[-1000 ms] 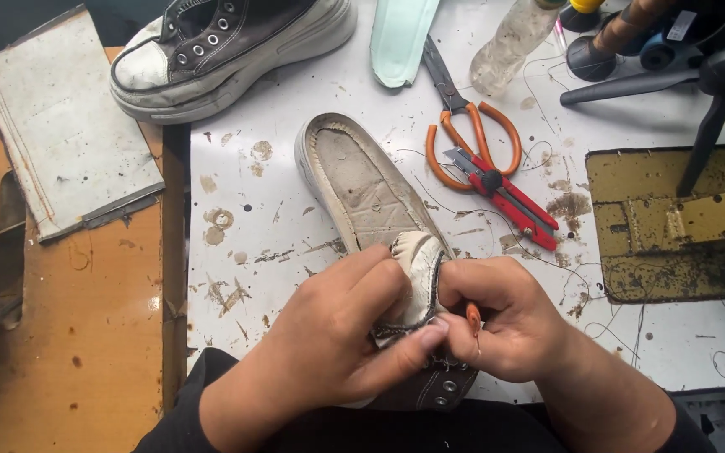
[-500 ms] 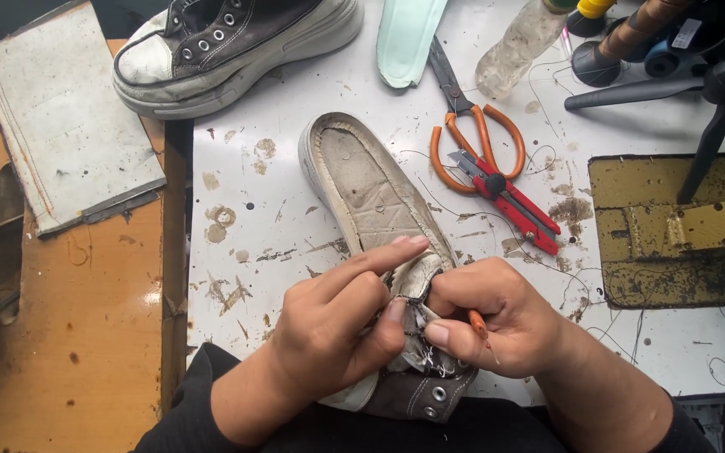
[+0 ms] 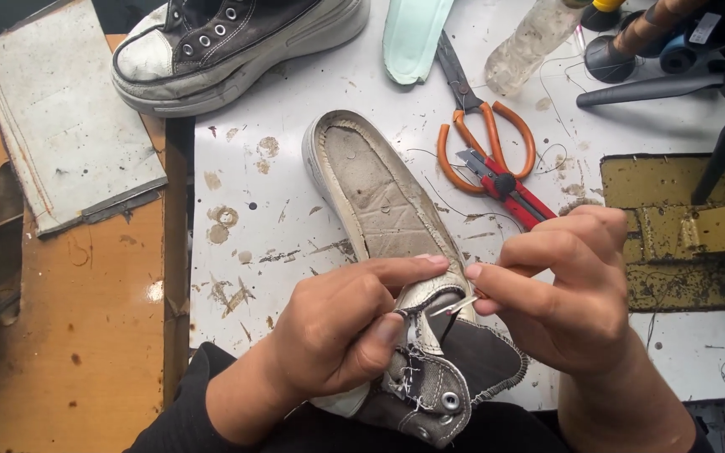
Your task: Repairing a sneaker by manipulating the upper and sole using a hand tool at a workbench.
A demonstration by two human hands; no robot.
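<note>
Head view: a worn grey canvas shoe [image 3: 379,201] lies sole-up on the white, glue-stained table [image 3: 295,168], its toe pointing away and its pale rubber sole scuffed and dirty. The left hand [image 3: 341,331] clamps the shoe's heel end, thumb and forefinger pinching the frayed grey upper with its metal eyelets. The right hand [image 3: 568,294] sits just beside it, fingers closed on a thin metal needle [image 3: 454,306] whose tip meets the heel seam; a dark thread hangs from it.

Compared with half a second ago, the two hands have drawn slightly apart: the right hand has lifted off the shoe, so the needle now shows between them, and the left forefinger lies flatter along the sole's edge.

Beyond the shoe's toe stands a second shoe [image 3: 228,46], a dark high-top with a thick white platform sole. Right of the upturned shoe lie orange-handled scissors [image 3: 484,143] touching a red utility knife [image 3: 505,184]. A mint-green insole [image 3: 413,33] and a clear plastic bottle [image 3: 530,46] lie farther off; what the bottle holds cannot be told. Left of the shoe, on the orange wooden bench [image 3: 69,335], rests a flat grey fabric-covered board [image 3: 56,126].
</note>
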